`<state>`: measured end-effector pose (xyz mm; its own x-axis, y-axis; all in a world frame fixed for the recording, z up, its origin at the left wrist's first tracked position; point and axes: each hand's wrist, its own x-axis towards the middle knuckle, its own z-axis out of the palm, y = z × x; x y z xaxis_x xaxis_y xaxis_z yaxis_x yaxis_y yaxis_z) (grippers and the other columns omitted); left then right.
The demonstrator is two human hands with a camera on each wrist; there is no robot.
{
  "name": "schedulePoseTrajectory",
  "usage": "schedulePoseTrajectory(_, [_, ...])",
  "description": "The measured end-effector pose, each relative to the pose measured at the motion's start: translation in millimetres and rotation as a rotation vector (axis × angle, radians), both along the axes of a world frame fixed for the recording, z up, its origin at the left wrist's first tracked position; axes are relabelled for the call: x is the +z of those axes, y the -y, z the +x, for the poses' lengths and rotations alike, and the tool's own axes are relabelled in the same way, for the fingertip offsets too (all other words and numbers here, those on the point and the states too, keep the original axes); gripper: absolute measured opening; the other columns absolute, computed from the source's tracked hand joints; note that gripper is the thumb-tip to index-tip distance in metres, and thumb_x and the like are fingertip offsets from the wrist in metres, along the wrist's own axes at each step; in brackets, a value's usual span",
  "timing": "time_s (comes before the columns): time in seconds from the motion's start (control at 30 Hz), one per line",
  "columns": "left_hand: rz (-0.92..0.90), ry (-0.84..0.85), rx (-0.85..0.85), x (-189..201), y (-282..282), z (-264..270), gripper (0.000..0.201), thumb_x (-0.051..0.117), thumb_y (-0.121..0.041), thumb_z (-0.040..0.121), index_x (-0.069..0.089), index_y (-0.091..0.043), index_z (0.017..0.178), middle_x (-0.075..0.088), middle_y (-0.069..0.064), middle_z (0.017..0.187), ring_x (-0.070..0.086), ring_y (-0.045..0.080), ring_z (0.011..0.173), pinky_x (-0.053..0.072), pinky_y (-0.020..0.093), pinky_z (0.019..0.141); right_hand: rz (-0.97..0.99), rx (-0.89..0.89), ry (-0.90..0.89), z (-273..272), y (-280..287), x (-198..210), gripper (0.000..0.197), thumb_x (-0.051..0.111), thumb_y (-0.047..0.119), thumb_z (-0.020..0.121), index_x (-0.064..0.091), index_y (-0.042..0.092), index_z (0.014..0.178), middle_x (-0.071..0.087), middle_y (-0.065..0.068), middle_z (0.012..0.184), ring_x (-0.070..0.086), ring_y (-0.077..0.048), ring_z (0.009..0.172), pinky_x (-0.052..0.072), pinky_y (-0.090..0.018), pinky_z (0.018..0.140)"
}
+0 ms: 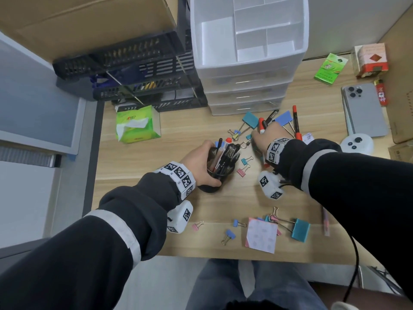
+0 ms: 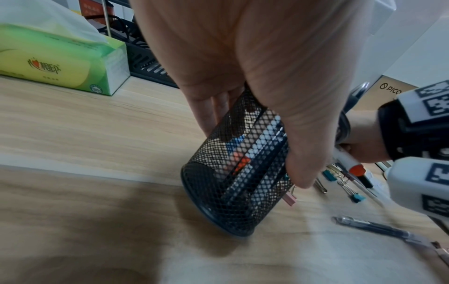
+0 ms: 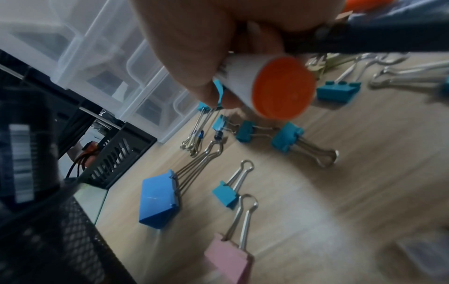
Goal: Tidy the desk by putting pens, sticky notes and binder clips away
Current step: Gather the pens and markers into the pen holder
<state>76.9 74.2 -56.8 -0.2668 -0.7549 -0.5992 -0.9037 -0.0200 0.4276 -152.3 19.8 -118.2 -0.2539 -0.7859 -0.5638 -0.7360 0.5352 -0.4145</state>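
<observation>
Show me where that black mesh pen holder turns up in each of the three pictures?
Head: black mesh pen holder sits centre frame, tilted, in the left hand's grip.
Left wrist: it fills the middle, tilted on the desk below the palm.
Right wrist: only a blurred mesh edge shows, bottom left.
Shared landmark: the pink binder clip lies just beside the holder in all three.

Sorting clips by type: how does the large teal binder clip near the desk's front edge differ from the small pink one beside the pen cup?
The large teal binder clip is far bigger and lies by the sticky notes; the small pink binder clip lies beside the black mesh pen cup. Both have wire handles and rest loose on the desk.
</observation>
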Motion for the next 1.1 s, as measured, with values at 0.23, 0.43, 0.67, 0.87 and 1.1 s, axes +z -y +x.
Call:
schedulePoseTrajectory(0.23, [-0.003, -0.007, 0.024, -4, -2, 2, 0.098, 0.093, -0.038, 0.053, 0.034, -0.021, 0.130, 0.061, -0.004, 0.102, 0.063, 0.018, 0.089, 0.055, 0.040, 0.083, 0.035, 0.004, -0.096, 7, 2, -4, 0.039, 0.053, 0.049, 0.095, 0.055, 0.010, 0.098, 0.056, -0.006, 0.075, 0.051, -0.018, 0.059, 0.032, -0.025, 0.047])
schedulePoseTrajectory(0.43, [0.000, -0.001, 0.024, -4, -1, -1, 0.102, 0.093, -0.037, 0.054, 0.034, -0.020, 0.134, 0.061, -0.003, 0.105, 0.063, 0.019, 0.091, 0.055, 0.039, 0.085, 0.075, -0.103, 0.002, 6, 3, 0, 0.034, 0.049, 0.042, 0.094, 0.054, 0.009, 0.100, 0.059, -0.008, 0.081, 0.056, -0.022, 0.067, 0.041, -0.029, 0.055])
schedulePoseTrajectory(0.67, [-0.008, 0.028, 0.002, -3, -2, -6, 0.100, 0.093, -0.039, 0.052, 0.036, -0.020, 0.131, 0.062, -0.004, 0.103, 0.064, 0.018, 0.088, 0.056, 0.039, 0.083, 0.007, -0.086, 0.048, -4, -10, 17, 0.030, 0.049, 0.037, 0.093, 0.054, 0.009, 0.086, 0.054, -0.008, 0.077, 0.052, -0.023, 0.065, 0.041, -0.030, 0.056])
schedulePoseTrajectory(0.87, [-0.024, 0.049, 0.000, -3, -4, -11, 0.101, 0.093, -0.040, 0.052, 0.035, -0.021, 0.132, 0.063, -0.005, 0.102, 0.064, 0.017, 0.085, 0.057, 0.038, 0.080, -0.165, -0.045, 0.229, -15, -32, 34, 0.024, 0.060, 0.031, 0.088, 0.062, 0.012, 0.104, 0.068, -0.013, 0.093, 0.064, -0.028, 0.080, 0.056, -0.037, 0.074])
schedulePoseTrajectory(1.1, [-0.104, 0.029, 0.031, 0, -5, -13, 0.110, 0.094, -0.041, 0.047, 0.039, -0.021, 0.140, 0.063, -0.004, 0.117, 0.062, 0.018, 0.101, 0.053, 0.037, 0.092, -0.177, 0.123, 0.389, -25, -46, 82, 0.024, 0.072, 0.032, 0.082, 0.068, 0.011, 0.092, 0.064, -0.007, 0.070, 0.060, -0.019, 0.061, 0.057, -0.038, 0.068])
